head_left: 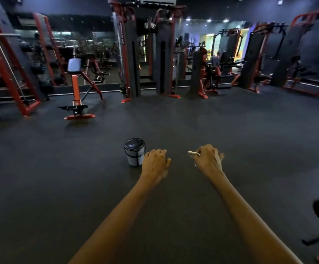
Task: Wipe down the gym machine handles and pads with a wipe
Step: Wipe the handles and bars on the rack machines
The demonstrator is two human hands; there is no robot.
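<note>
Both bare forearms reach forward and down, roughly parallel, backs of the hands up. The left hand [155, 163] hangs with fingers loosely curled, holding nothing. The right hand [209, 160] is closed in a loose fist, its fingers curled round a small white wipe [193, 153] that pokes out on the thumb side.

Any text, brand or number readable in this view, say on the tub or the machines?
None can be read.
Wipe tub: no label legible, too dark.
Cable machine: vertical lettering on the upright, too blurred to read.
Red machine post: vertical lettering, too blurred to read.
</note>
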